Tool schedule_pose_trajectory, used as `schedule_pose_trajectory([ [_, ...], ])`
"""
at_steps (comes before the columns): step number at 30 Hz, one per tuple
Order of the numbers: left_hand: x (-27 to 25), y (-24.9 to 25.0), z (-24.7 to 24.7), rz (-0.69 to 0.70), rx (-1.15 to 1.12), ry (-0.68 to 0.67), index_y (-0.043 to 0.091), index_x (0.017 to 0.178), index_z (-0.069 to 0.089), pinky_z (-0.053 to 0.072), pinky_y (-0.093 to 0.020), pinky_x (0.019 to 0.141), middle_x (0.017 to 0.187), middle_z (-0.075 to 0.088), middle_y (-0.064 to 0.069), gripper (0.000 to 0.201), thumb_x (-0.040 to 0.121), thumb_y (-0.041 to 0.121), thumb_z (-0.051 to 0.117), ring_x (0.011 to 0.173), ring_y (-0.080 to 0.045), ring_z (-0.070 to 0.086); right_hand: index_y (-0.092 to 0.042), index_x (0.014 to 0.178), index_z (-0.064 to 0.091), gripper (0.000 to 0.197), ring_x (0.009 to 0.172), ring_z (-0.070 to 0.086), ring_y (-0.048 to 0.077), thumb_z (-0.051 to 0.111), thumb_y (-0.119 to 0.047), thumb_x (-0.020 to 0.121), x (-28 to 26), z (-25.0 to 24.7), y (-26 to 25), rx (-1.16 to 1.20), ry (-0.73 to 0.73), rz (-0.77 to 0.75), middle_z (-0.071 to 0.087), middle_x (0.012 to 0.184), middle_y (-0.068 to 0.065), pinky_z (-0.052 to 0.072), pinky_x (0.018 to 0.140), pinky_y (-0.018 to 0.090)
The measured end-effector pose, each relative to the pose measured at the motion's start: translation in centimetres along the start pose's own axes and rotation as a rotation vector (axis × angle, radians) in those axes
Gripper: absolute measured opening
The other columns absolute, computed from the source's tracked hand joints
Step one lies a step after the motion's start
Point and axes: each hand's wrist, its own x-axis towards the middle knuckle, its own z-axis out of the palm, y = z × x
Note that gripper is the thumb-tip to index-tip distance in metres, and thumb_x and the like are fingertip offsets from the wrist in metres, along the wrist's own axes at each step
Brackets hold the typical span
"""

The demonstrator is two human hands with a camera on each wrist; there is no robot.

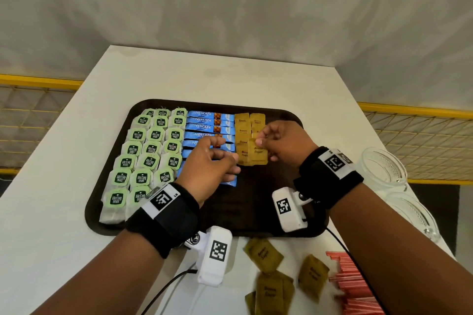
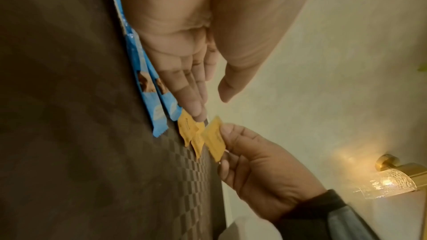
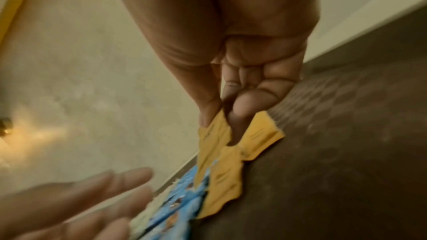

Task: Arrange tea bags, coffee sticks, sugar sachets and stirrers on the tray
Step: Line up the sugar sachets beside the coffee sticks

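Right hand (image 1: 284,143) pinches a brown sugar sachet (image 1: 258,152) at frame centre over the tray (image 1: 256,202), long axis seemingly running top to bottom; left hand (image 1: 210,163) hovers, fingers relaxed and straight

left hand (image 1: 207,163) covers the middle coffee sticks (image 1: 210,125), wristband hides the nearest tea bags (image 1: 143,158). stirrers (image 1: 354,286) and loose sugar sachets (image 1: 271,286) at the worktop's near edge are blurry and cut off, sachet print unreadable
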Motion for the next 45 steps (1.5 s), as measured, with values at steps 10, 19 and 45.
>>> schedule_pose_trajectory([
  [10, -0.8, 0.1, -0.6, -0.004, 0.045, 0.049, 0.015, 0.117, 0.051, 0.059, -0.030, 0.067, 0.093, 0.066, -0.005, 0.031, 0.090, 0.015, 0.065, 0.078, -0.018, 0.072, -0.015, 0.076, 0.060, 0.019, 0.070, 0.060, 0.017, 0.073, -0.028, 0.080, 1.8, -0.4, 0.9, -0.346, 0.010, 0.147, 0.068, 0.084, 0.006, 0.054, 0.080, 0.035],
  [19, -3.4, 0.6, -0.5, 0.057, 0.228, 0.006, 0.013, 0.103, 0.060, 0.055, -0.024, 0.062, 0.090, 0.066, -0.004, 0.012, 0.092, 0.017, 0.061, 0.074, -0.011, 0.069, -0.014, 0.083, 0.054, 0.032, 0.080, 0.061, 0.021, 0.069, -0.042, 0.080, -0.2, -0.9, -0.5, -0.541, 0.051, 0.124, 0.061, 0.080, 0.003, 0.047, 0.070, 0.031],
  [45, -10.5, -1.7, 4.8, 0.631, 1.667, -0.650, 0.018, 0.110, 0.060, 0.048, -0.035, 0.079, 0.113, 0.046, -0.003, 0.022, 0.090, 0.009, 0.053, 0.105, -0.022, 0.046, -0.013, 0.107, 0.066, 0.029, 0.092, 0.062, 0.024, 0.064, -0.026, 0.081, -20.6, 0.2, 2.9, -0.851, -0.130, 0.192, 0.065, 0.103, 0.008, 0.050, 0.078, 0.032],
])
